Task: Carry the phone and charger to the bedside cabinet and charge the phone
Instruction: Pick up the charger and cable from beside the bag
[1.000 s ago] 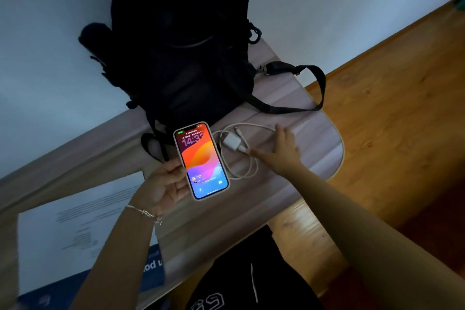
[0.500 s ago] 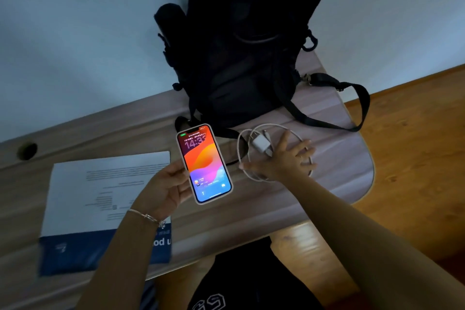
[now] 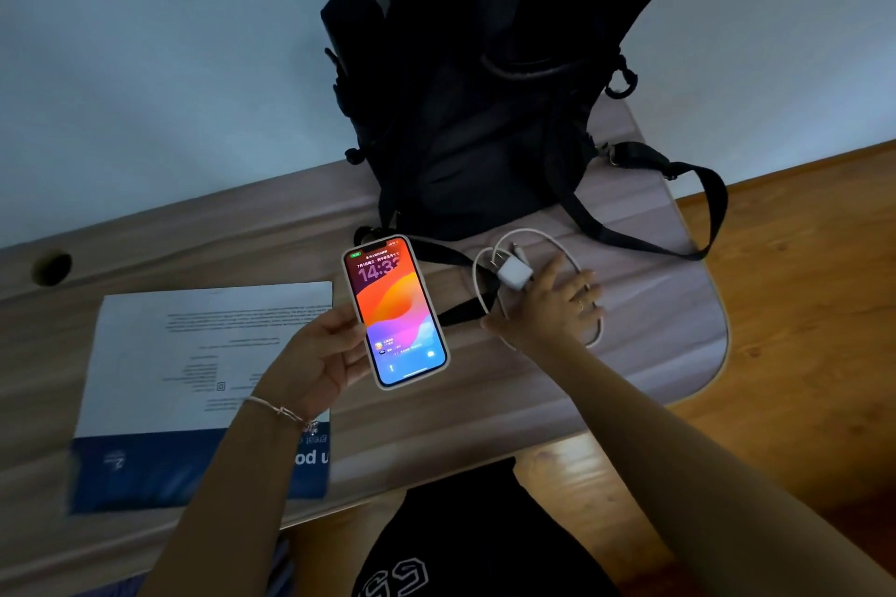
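Left hand (image 3: pixel 315 354), thin bracelet (image 3: pixel 281 410) on wrist, hangs over the right edge of a printed sheet (image 3: pixel 194 354) with a blue band. The sheet lies flat on the tabletop (image 3: pixel 654 305), and a round cable hole (image 3: pixel 51 268) sits further left. This hand grips the phone (image 3: pixel 395 310): thumb on its left edge, fingers curled behind. The phone is lifted just above the tabletop, tilted, screen lit and facing up, clock readable. A black backpack (image 3: pixel 485 87) stands behind it against the wall, one strap (image 3: pixel 703 208) trailing right across the tabletop. The white charger plug (image 3: pixel 514 274) lies on the tabletop just right of the phone, its white cable (image 3: pixel 477 286) looped around it. Right hand (image 3: pixel 552 305), ring (image 3: pixel 580 304) on one finger, lies palm down on the cable loop. Its fingers are spread and fairly straight, the index finger touches the plug, and nothing is gripped. Wooden floor (image 3: pixel 800 305) at far right.
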`<state>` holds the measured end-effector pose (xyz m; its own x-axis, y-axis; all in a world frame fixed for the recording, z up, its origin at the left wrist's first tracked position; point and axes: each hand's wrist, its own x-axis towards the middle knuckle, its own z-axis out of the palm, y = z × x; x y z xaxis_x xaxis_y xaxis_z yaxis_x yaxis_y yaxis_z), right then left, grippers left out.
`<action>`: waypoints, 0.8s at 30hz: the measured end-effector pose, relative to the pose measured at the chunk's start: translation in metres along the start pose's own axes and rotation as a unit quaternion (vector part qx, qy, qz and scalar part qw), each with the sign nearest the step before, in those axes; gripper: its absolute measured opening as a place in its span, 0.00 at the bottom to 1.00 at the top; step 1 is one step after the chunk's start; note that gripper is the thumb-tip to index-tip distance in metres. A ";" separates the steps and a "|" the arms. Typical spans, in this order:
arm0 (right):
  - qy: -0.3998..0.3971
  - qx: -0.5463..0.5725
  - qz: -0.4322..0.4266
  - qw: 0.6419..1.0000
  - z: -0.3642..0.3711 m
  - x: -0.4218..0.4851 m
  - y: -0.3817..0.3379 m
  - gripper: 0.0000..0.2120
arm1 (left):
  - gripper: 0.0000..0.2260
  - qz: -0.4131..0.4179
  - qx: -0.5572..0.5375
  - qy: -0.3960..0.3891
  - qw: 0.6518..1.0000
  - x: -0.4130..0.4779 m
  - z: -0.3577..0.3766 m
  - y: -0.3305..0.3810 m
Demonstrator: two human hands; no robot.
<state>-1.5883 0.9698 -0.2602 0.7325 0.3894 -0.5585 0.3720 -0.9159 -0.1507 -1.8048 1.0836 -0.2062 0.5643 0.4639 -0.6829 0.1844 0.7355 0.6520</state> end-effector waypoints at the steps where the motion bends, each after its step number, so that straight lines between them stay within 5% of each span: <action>1: 0.011 -0.003 -0.008 1.000 -0.001 0.000 0.002 0.61 | 0.14 0.000 0.000 0.001 1.000 0.000 0.001 0.000; 9: 0.047 -0.035 -0.079 0.995 -0.017 0.001 0.031 0.47 | 0.13 -0.005 0.005 -0.008 1.000 0.002 0.004 0.001; 17: 0.130 -0.100 -0.153 0.975 -0.035 0.016 0.044 0.16 | 0.13 -0.008 0.004 -0.020 1.000 0.002 0.007 0.002; 24: 0.096 -0.172 -0.142 0.970 -0.034 0.018 0.034 0.08 | 0.13 -0.010 0.002 -0.041 0.999 0.004 0.010 0.001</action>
<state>-1.5430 0.9492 -0.2473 0.6531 0.6618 -0.3680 0.7181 -0.6956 0.0235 -1.7942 1.0805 -0.2048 0.6241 0.4078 -0.6665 0.1996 0.7415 0.6406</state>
